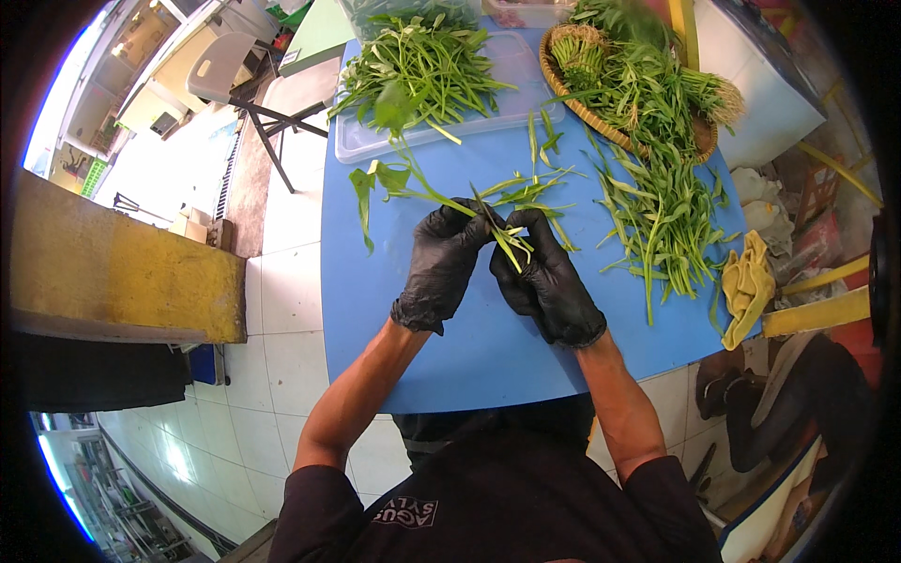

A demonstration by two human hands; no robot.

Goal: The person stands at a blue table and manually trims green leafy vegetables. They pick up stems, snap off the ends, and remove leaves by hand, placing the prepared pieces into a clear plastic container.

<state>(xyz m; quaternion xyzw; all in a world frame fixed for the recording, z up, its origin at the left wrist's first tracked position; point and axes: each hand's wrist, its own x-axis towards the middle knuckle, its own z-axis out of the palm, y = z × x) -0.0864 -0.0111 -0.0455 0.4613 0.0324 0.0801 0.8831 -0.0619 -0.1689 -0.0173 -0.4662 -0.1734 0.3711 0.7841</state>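
Both my hands wear black gloves and meet above the blue table. My left hand is closed round a leafy green stem, which looks like water spinach. Its leaves stick out to the far left, and the pale cut ends point toward my right hand. A small knife stands out from my right hand, its thin dark blade crossing the stems between the hands. The right fingers are curled and hide its handle. Just beyond lie loose leaves and stem pieces.
Trimmed greens are heaped on a clear plastic lid at the far left. A woven basket holds rooted bundles at the far right. More long greens and a yellow cloth lie along the right side. A folding chair stands beyond the left edge.
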